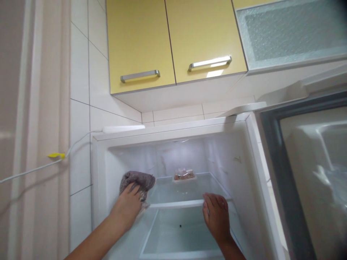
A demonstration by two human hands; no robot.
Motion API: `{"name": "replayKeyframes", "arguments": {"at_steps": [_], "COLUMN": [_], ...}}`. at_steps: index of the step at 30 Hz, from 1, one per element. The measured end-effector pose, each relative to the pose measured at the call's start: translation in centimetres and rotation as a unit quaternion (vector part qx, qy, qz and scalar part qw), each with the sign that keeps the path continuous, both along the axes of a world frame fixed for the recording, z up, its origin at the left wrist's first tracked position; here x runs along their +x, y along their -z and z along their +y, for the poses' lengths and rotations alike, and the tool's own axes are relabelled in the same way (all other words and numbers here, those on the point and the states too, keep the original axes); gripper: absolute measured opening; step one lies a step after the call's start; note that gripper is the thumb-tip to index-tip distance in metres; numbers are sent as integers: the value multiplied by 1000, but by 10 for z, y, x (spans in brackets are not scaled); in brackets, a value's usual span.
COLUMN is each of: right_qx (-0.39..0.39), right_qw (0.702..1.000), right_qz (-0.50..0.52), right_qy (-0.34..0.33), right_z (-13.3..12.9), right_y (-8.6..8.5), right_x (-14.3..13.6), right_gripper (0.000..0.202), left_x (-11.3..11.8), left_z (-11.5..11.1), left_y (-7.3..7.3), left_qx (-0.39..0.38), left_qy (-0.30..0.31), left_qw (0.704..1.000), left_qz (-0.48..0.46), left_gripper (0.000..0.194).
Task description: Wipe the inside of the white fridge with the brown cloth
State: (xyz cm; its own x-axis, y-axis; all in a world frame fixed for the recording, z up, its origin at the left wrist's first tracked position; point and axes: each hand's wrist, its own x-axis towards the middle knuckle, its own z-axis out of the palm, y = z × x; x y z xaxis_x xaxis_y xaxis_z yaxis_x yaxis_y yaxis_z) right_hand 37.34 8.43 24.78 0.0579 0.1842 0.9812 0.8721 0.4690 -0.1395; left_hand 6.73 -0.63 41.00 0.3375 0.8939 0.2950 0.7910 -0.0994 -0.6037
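I look into an open white fridge [173, 130]. My left hand [127, 207] presses a grey-brown cloth [138, 180] against the left inner wall, just above the upper glass shelf [176, 204]. My right hand [216, 215] rests with fingers curled on the front edge of that shelf, toward its right side. At the back of the shelf sits a small clear packet of brownish food [184, 174]. A lower glass shelf [176, 234] shows beneath both hands.
The fridge door [306, 173] stands open at the right. Yellow wall cupboards [173, 39] with metal handles hang above. A white cable [40, 167] with a yellow tag runs along the tiled wall at the left, by a pale door frame.
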Motion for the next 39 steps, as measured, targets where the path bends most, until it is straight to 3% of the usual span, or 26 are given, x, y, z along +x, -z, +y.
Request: {"name": "replayKeyframes", "arguments": {"at_steps": [5,8,11,17,23,26,30,32,36,39], "right_qx": [-1,-2,0,9,23,47,77,90,98,110], "right_qw": [1000,1000,1000,1000,1000,999,997,994,990,988], "right_qz": [4,5,-1,-13,-3,4,-20,-48,-71,-77], "right_qy": [-2,-1,-4,-4,-3,4,24,39,67,79], "right_z": [1,1,0,1,6,12,26,34,47,53], "right_y": [1,1,0,1,2,4,13,18,28,32], "right_x": [0,-1,0,3,0,-1,3,6,11,12], "right_gripper": [23,23,23,24,26,27,27,28,31,31], "left_x": [-11,-10,-2,23,27,29,46,60,94,122], "left_z": [-30,-25,-6,55,110,141,198,232,289,308], "left_y": [-1,-4,-11,-34,-38,-40,-38,-33,-19,-13], "left_qx": [43,134,198,156,157,216,342,357,309,268], "left_qy": [15,15,6,-7,6,3,-22,-35,-59,-29], "left_qw": [999,990,980,986,979,955,869,836,822,844], "left_qz": [-17,-27,-31,-56,-131,-204,-356,-416,-475,-464], "left_gripper": [44,55,53,41,31,42,57,58,59,66]}}
